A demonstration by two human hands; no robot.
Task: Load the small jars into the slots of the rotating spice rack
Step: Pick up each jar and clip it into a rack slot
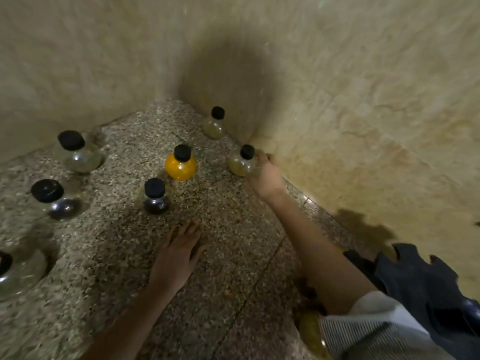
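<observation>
Several small round glass jars with black lids stand on a speckled stone counter (220, 229). My right hand (265, 175) grips a pale yellowish jar (241, 163) near the right wall. My left hand (179, 250) rests flat on the counter, fingers straight, just in front of a dark-filled jar (155, 197). An orange-filled jar (181, 165) stands in the middle. Another pale jar (214, 124) sits in the back corner. No spice rack is clearly in view.
Clear jars stand along the left: one at the back (76, 154), a dark one (55, 200) and one at the left edge (15, 271). Beige tiled walls (363, 113) close the corner. Dark blue cloth (428, 289) lies at the lower right.
</observation>
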